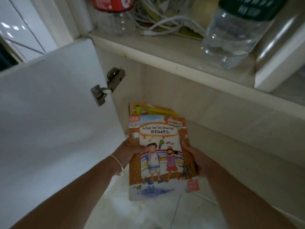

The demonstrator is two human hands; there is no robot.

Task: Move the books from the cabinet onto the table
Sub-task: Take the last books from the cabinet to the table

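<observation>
Head view: I hold a small stack of books in both hands, just in front of the open lower compartment of the cabinet, above the pale floor tiles. My left hand grips the stack's left edge, thumb curled over the top cover, a thin white bracelet on that wrist. My right hand grips the right edge, thumb pressed on the cover and fingers hidden underneath. The top book shows 2 drawn children and the title "What Are You Drawing?". At least 1 more book with a yellow and orange cover sticks out past the far end of the stack; I cannot tell how many lie beneath. The white cabinet door stands swung open at my left, its metal hinge showing. On the shelf above sit a clear plastic bottle with a red label, a tangle of white cables, and a larger clear bottle with a green label.
</observation>
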